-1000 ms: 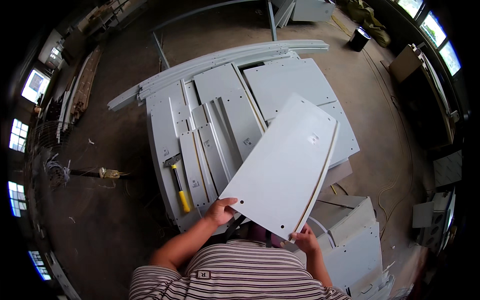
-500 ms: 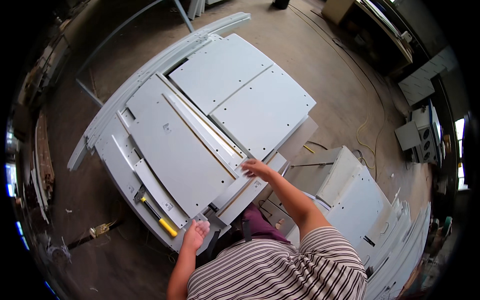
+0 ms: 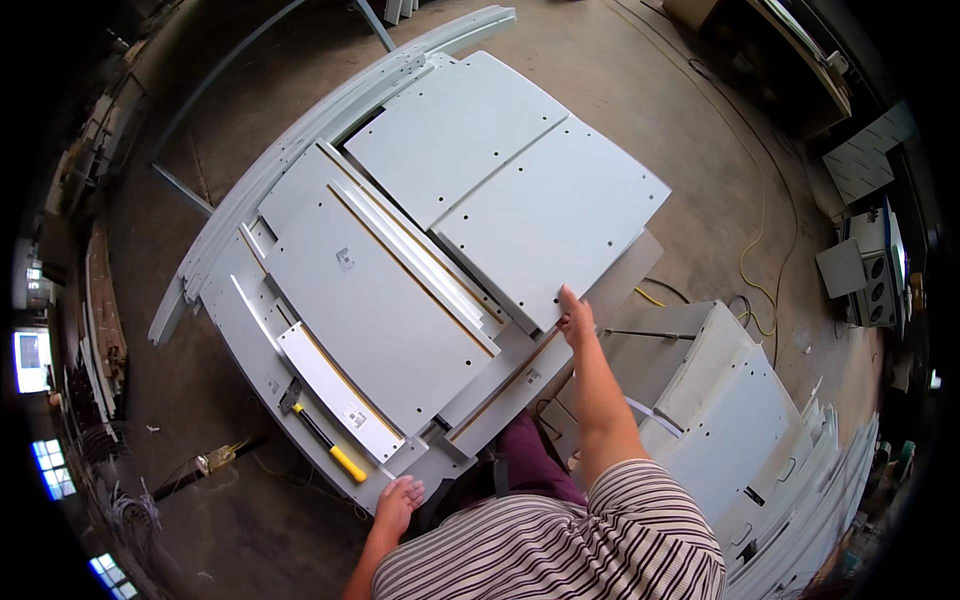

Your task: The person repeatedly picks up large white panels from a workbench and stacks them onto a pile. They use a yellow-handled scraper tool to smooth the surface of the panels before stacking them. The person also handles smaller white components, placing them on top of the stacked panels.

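Observation:
My right hand (image 3: 575,318) reaches the near corner of a white drilled panel (image 3: 545,225); its fingers are stretched out along the panel's edge and seem to touch it. By the near edge of the stack, my left hand (image 3: 398,500) hangs with loose fingers apart and nothing in them. Close to it, a hammer (image 3: 330,443) with a yellow and black handle lies beside a narrow white strip panel (image 3: 340,390). A larger white panel (image 3: 375,300) with a small label lies in the middle, next to long strips (image 3: 420,255) with brown edges.
Long white rails (image 3: 330,110) run along the stack's far left side. To my right stand a white cabinet-like piece (image 3: 715,400) and several stacked panels (image 3: 810,510). A yellow hose (image 3: 760,270) and dark cables cross the floor. A metal frame (image 3: 185,190) stands at far left.
My right hand has moved right and away from me, from the strips to the white panel's corner. My left hand has dropped slightly nearer to me. The view has shifted a little.

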Tool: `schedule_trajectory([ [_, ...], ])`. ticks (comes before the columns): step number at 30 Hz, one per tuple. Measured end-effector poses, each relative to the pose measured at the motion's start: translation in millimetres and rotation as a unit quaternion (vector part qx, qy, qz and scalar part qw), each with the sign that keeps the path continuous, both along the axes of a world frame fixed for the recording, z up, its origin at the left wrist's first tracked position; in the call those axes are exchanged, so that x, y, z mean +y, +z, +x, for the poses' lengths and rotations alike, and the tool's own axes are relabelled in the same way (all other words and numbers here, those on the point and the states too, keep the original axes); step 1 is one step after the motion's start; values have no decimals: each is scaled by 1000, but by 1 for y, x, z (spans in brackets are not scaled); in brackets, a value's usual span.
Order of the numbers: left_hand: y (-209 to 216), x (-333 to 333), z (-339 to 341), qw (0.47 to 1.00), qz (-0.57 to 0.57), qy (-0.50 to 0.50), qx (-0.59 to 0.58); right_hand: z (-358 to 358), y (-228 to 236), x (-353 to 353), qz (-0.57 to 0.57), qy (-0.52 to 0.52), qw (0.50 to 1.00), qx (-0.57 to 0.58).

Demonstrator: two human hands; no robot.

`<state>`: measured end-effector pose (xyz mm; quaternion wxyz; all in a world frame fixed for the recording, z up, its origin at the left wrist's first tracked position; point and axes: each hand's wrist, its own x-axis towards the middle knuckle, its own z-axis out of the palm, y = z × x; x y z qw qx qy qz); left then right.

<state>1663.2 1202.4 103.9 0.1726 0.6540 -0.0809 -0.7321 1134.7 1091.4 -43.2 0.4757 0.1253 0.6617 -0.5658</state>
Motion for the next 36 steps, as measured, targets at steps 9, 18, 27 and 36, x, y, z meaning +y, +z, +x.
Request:
schedule_trajectory([
  [9, 7, -9, 16, 996, -65, -43, 39, -47, 177, -32, -167, -29, 963, 210],
  [18, 19, -35, 28, 982, -89, -154, 69, -4, 333, 246, -163, -97, 971, 147],
  [27, -12, -83, -19, 910, -137, -364, 145, 100, 430, 475, -69, -155, 932, 320],
  [36, -9, -73, -37, 878, -101, -410, 225, 89, 360, 669, 50, -227, 906, 353],
])
